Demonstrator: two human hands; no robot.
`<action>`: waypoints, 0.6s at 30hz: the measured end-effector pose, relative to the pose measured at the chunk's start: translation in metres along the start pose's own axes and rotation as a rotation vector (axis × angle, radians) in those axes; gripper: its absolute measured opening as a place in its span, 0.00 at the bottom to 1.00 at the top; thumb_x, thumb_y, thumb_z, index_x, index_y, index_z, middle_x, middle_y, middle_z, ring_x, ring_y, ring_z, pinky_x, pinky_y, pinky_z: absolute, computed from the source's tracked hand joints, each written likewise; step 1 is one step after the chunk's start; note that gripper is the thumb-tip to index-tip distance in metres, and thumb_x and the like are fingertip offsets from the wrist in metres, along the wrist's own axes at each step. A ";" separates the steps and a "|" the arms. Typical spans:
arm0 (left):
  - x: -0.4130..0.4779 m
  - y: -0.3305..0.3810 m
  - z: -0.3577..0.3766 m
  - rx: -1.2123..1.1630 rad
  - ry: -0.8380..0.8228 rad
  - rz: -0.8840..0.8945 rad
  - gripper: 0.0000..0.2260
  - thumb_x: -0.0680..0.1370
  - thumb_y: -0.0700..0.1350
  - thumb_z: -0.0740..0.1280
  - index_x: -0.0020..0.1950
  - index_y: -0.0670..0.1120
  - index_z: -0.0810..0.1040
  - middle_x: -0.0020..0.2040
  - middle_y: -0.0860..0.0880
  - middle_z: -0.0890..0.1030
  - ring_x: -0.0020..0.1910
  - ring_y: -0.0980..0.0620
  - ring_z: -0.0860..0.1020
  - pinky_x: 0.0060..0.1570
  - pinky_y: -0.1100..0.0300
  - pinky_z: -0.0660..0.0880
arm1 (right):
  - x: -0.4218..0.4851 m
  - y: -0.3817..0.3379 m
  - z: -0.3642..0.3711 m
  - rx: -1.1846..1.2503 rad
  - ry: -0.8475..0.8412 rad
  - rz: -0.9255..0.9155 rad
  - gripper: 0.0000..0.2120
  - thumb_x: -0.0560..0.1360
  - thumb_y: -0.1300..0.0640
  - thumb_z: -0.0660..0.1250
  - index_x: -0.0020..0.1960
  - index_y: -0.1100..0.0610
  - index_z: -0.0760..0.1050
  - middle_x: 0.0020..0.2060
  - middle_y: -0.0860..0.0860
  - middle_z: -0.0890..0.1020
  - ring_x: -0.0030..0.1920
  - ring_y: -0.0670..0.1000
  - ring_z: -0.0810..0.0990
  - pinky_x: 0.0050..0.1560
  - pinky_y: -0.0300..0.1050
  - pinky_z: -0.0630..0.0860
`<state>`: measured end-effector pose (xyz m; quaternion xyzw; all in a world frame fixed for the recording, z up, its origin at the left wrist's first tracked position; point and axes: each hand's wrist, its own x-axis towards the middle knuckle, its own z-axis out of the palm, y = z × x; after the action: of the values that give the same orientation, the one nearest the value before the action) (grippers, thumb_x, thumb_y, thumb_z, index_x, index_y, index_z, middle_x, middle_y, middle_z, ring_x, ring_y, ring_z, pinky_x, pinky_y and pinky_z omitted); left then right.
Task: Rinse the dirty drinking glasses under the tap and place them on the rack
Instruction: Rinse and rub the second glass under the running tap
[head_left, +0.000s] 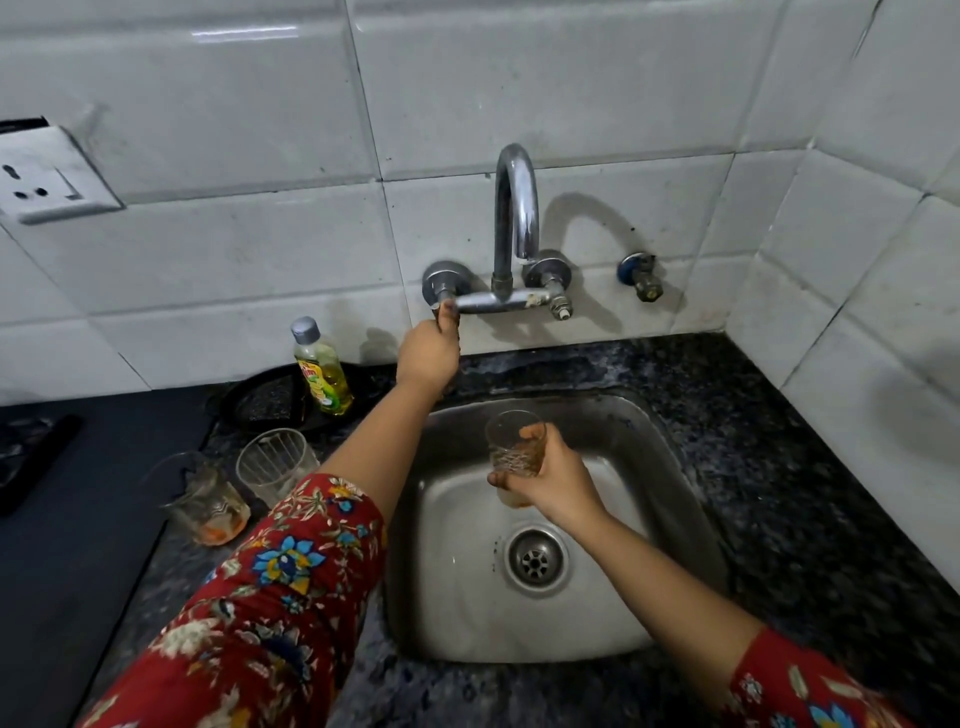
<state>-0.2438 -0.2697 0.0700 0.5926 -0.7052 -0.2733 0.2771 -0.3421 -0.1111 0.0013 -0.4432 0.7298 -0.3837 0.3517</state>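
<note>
While no water shows at the spout of the curved chrome wall tap (514, 208), the step in hand looks like opening the flow. In the head view the left hand (427, 356) reaches to about eleven o'clock of the square steel sink (670, 452), its fingers closed around the tap's left valve handle (445, 310). The right hand (550, 480) holds a small clear drinking glass with orange residue (514, 441) upright over the basin, fingers wrapped around its lower half, below the spout and slightly toward six o'clock.

Next, I judge, the handle must turn and the glass rise a little toward twelve o'clock to meet the stream.

Two more dirty glasses, a ribbed clear tumbler (275, 462) and a stained clear glass (210, 506), stand at nine o'clock on the dark speckled stone tabletop (779, 467), close to the left forearm. A yellow dish-soap bottle (322, 369) stands beyond them. The basin is open; no rack is visible.
</note>
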 end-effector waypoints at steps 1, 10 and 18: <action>-0.002 -0.004 0.001 -0.037 -0.026 0.011 0.29 0.82 0.60 0.45 0.48 0.40 0.76 0.43 0.41 0.79 0.45 0.43 0.77 0.41 0.54 0.71 | 0.000 0.000 0.000 0.021 -0.001 0.004 0.31 0.62 0.50 0.79 0.60 0.51 0.67 0.55 0.50 0.80 0.54 0.49 0.79 0.53 0.42 0.76; -0.027 -0.048 0.005 -0.409 -0.074 -0.059 0.24 0.81 0.53 0.58 0.75 0.43 0.64 0.68 0.43 0.74 0.67 0.45 0.72 0.69 0.47 0.66 | -0.003 0.000 -0.008 0.119 -0.005 -0.016 0.27 0.64 0.55 0.79 0.56 0.51 0.67 0.53 0.49 0.79 0.53 0.50 0.80 0.37 0.29 0.71; -0.035 -0.061 0.022 -0.041 -0.852 0.073 0.31 0.68 0.27 0.70 0.69 0.42 0.69 0.66 0.46 0.74 0.66 0.49 0.72 0.67 0.53 0.68 | 0.003 0.000 -0.009 0.236 -0.010 -0.087 0.29 0.63 0.61 0.79 0.57 0.52 0.68 0.52 0.47 0.78 0.54 0.50 0.80 0.54 0.43 0.78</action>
<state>-0.2129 -0.2433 0.0091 0.3959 -0.7715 -0.4977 -0.0180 -0.3507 -0.1120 0.0046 -0.4319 0.6578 -0.4799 0.3879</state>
